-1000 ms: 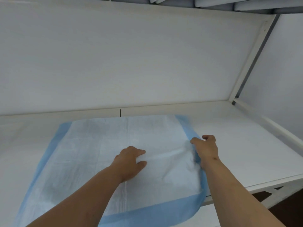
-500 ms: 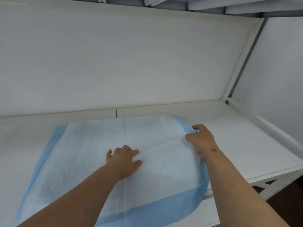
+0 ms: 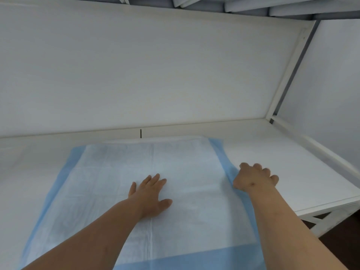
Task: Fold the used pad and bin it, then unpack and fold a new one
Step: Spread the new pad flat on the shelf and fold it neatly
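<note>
Head view: pad (image 3: 116, 184) spread flat on white surface (image 3: 282, 172). Left hand (image 3: 149, 193) flat, fingers straight, pressing pad's middle. Right hand (image 3: 253, 179) curled, gripping pad's blue right edge.

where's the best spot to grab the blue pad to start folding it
Probably the blue right border of the pad, coming from the right. That thin strip is where the right hand already curls, while the left hand presses flat on the white middle, anchoring the pad on the bed.
</note>
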The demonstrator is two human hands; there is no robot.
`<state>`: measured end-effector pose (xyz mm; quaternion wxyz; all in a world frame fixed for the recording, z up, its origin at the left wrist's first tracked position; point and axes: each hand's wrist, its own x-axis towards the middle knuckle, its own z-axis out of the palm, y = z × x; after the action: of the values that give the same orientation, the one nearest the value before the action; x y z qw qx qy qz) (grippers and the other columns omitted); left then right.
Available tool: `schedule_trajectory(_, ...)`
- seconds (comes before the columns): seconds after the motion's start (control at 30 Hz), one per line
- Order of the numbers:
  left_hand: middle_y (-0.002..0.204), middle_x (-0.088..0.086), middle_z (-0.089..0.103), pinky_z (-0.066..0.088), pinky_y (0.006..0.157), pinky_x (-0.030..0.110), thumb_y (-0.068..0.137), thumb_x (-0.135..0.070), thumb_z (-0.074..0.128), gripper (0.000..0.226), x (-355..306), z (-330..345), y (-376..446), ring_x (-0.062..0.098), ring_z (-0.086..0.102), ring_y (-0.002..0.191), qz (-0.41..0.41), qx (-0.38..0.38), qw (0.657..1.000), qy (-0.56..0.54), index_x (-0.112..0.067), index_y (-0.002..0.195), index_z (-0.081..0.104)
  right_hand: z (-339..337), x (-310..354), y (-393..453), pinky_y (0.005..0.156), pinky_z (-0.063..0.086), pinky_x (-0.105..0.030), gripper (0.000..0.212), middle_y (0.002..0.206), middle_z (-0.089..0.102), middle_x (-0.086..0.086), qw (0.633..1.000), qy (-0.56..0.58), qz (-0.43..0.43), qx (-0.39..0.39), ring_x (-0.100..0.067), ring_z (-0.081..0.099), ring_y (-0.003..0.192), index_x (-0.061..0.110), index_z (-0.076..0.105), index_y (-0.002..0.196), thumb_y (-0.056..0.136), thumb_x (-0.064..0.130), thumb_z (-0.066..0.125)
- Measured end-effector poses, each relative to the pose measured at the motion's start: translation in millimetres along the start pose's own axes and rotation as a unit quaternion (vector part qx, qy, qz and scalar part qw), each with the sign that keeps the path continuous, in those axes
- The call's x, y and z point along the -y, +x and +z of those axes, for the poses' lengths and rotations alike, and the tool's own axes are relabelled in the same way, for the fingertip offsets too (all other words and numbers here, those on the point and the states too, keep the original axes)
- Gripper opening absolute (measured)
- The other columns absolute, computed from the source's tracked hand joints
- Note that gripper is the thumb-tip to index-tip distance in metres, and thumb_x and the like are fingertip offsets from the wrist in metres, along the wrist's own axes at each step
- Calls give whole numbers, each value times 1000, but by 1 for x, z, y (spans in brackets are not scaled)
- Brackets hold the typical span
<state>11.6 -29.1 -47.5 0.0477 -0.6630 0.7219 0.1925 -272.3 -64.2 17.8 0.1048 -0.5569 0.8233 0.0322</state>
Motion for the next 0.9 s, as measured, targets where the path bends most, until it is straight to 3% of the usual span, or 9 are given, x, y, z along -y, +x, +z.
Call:
schedule_trajectory(0.07, 162, -11, -12, -6, 119, 51, 92, -63, 37, 75, 0, 0, 0, 13, -12, 149, 3, 2, 1000, 8, -36, 153, 4, 0, 8, -1, 98, 30, -44, 46, 126, 45, -5, 996, 12, -26, -89, -30, 40, 120, 27, 47, 129, 83, 26, 48)
schedule_trajectory(0.13, 161, -11, -13, -6, 119, 51, 91, -63, 37, 75, -1, 1, 0, 13, -13, 148, 0, 3, 1000, 13, -38, 153, 3, 3, 26, -5, 101, 29, -44, 51, 138, 41, -5, 988, 29, -97, -120, -31, 37, 126, 28, 44, 136, 85, 30, 49)
schedule_trajectory(0.27, 160, -12, -17, -7, 119, 49, 90, -66, 35, 74, -1, 1, -1, 19, -18, 148, -11, 5, 1000, 27, -43, 151, 0, 34, 58, -11, 116, 15, -48, 67, 164, 4, 0, 972, -3, -234, -8, -30, 7, 148, 34, 19, 152, 93, 57, 40)
schedule_trajectory(0.33, 160, -11, -19, -8, 119, 49, 90, -68, 33, 74, 0, 2, -3, 20, -20, 147, -17, 7, 999, 31, -45, 150, -3, 52, 61, -8, 119, 5, -51, 68, 164, -7, 0, 971, -19, -235, 40, -30, -5, 150, 36, 11, 154, 94, 64, 29)
schedule_trajectory(0.43, 160, -9, -20, -7, 119, 49, 89, -70, 31, 74, -1, 2, -2, 20, -20, 147, -22, 5, 999, 39, -46, 150, -4, 69, 60, -2, 118, -1, -56, 69, 164, -12, 0, 974, -30, -222, 32, -30, -12, 149, 37, 6, 154, 93, 67, 19)
schedule_trajectory(0.77, 160, -9, -21, -5, 117, 52, 82, -79, 27, 81, -8, 6, 8, 21, -19, 147, -55, -17, 998, 40, -49, 148, -8, 66, 63, 31, 119, 4, -54, 71, 162, -19, 1, 978, 1, -204, 36, -27, -13, 150, 36, 4, 155, 93, 68, 21)
schedule_trajectory(0.9, 161, -10, -12, 2, 117, 50, 82, -80, 28, 80, -7, -2, 13, 20, -9, 149, -62, -23, 997, 45, -49, 149, -4, 62, 67, 36, 119, 6, -54, 70, 163, -15, 1, 978, 1, -204, 35, -28, -8, 150, 36, 10, 154, 93, 67, 23)
